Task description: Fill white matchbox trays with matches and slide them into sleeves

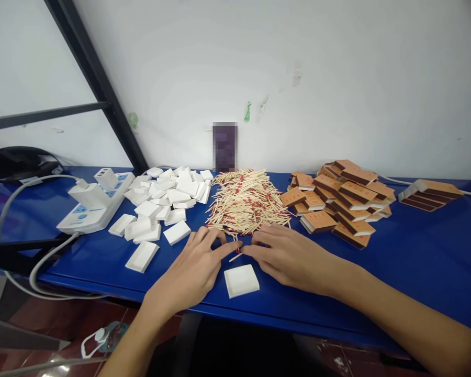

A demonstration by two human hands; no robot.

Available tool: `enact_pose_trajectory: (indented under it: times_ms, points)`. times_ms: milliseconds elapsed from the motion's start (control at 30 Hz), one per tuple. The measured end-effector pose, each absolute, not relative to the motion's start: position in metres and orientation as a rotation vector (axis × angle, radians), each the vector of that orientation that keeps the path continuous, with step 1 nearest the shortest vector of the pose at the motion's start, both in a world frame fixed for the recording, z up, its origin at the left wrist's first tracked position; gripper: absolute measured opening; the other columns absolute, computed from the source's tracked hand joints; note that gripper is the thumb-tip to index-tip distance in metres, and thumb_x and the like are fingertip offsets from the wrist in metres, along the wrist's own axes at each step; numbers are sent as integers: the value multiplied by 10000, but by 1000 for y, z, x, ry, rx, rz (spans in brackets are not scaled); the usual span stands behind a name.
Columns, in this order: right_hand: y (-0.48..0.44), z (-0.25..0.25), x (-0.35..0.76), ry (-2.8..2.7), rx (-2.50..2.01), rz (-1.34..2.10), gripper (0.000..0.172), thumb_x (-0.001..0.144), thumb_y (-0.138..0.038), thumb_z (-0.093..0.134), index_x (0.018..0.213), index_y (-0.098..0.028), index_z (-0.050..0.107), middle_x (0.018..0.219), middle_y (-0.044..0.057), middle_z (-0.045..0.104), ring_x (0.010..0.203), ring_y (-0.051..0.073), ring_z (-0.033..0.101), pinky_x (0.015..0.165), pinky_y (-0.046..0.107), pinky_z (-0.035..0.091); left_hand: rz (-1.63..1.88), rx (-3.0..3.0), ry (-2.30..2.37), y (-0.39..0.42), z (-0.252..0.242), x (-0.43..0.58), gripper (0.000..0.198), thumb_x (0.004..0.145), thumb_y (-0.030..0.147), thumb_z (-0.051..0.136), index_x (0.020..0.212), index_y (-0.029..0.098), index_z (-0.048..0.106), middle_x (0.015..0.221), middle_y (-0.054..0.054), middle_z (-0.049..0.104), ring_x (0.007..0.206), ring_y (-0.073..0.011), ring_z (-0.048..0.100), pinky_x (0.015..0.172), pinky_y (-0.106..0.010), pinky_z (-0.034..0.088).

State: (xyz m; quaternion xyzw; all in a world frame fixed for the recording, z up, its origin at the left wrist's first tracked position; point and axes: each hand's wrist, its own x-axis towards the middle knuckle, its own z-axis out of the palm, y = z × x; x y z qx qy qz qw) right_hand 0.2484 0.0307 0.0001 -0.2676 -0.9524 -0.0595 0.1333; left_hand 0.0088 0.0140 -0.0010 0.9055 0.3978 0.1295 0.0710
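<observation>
A heap of red-tipped matches point(248, 201) lies in front of me on the blue table. At its near edge, my left hand point(198, 262) is half closed, fingers curled, thumb stretched toward a few loose matches point(237, 250). From the other side, my right hand point(284, 256) is likewise curled, its fingertips at the same matches. These few sticks are caught between the tips of both hands; the exact grip is partly hidden. Nearer to me, below the fingertips, lies a single white matchbox tray point(242, 281), lying flat with its hollow side up.
Left of the heap are many white trays point(176, 196), beside a power strip point(98, 204) with plugs and cables. Orange-brown matchbox sleeves point(347, 199) are piled to the right, with a separate stack point(429, 195) farther right. A black metal frame point(98, 78) rises at left; a wall stands behind.
</observation>
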Motion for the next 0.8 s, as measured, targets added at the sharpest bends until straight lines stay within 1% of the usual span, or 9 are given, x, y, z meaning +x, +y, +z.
enact_pose_trajectory:
  times_ms: [100,233,400,500,600,700,800]
  points:
    - [30,-1,248,-2791,-796,-177,210,923,-124,540,1057,-178,691,924,84,641,820,215,578,780,361,464,373,2716,1184,14,0,9,538,909,13,395,1345,279,563,1169,-87,533,1065,-256,463,898,-433,469]
    - [31,-2,248,-2799,-835,-143,237,923,-103,528,1075,-182,692,936,83,644,843,225,592,784,368,482,392,2704,1161,13,0,8,516,898,3,390,1305,252,587,1158,-90,542,1094,-259,484,942,-458,464]
    - [33,-3,249,-2805,-915,-84,226,919,-64,510,1016,-174,681,930,80,634,859,223,602,793,367,506,438,2693,1122,13,-2,7,446,927,30,394,1273,216,605,1141,-84,572,1074,-236,550,1018,-493,443]
    - [34,-5,249,-2797,-971,-40,200,931,-70,502,991,-169,665,941,83,627,870,219,609,774,352,522,471,2704,1103,14,-4,6,392,933,55,411,1224,188,637,1145,-87,599,1074,-235,578,999,-449,482]
    - [33,-7,249,-2773,-993,-31,192,919,-52,516,995,-172,646,995,83,630,897,212,621,781,336,528,515,2713,1070,14,-5,6,359,922,52,410,1147,154,670,1179,-96,620,1097,-228,601,984,-393,518]
    - [32,-8,248,-2745,-1014,-45,190,904,-43,529,979,-179,639,1029,85,636,939,215,632,777,317,529,557,2723,1063,14,-6,5,350,918,54,403,1105,137,688,1202,-101,638,1124,-231,619,994,-388,532]
    - [30,-7,247,-2711,-1022,-16,184,919,-70,504,994,-174,636,1005,97,641,932,222,635,757,323,530,576,2736,1064,13,-5,5,346,921,65,400,1089,135,694,1197,-101,658,1114,-232,639,989,-391,545]
